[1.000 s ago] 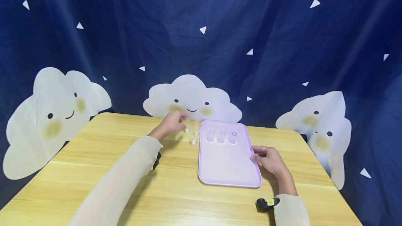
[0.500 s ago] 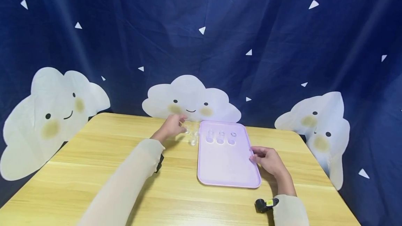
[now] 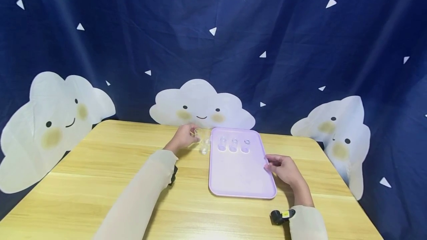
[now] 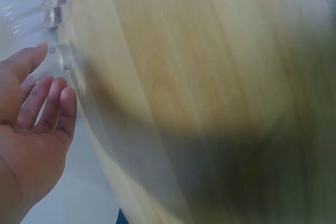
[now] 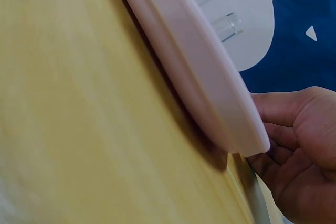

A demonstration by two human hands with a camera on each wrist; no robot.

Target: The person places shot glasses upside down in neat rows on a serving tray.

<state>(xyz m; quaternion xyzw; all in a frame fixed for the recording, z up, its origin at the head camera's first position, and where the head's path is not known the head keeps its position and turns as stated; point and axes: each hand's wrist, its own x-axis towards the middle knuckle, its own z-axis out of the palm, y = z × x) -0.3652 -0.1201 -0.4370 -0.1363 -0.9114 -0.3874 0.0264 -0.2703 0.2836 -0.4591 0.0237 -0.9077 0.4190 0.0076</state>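
At the back of the table my left hand [image 3: 183, 137] holds a small clear cup [image 3: 198, 134], thumb on one side and fingers on the other. In the left wrist view the clear base of that cup [image 4: 64, 57] shows between thumb and fingers. Other clear cups [image 3: 204, 149] stand close by, left of a lilac tray [image 3: 241, 180]. Three more clear cups [image 3: 233, 146] stand in a row on the tray's far part. My right hand [image 3: 284, 169] grips the tray's right rim; in the right wrist view its fingers [image 5: 278, 107] are at the tray edge.
A light wooden table [image 3: 100, 180] carries everything. Behind it hangs a dark blue curtain [image 3: 213, 55] with clouds and white triangles. Black wrist cameras are strapped at both sleeves, the right one [image 3: 278, 217] just above the tabletop.
My left hand has come slightly down and closed in around the clear cup. The right hand stays on the tray rim, and the tray and its cups keep their places.
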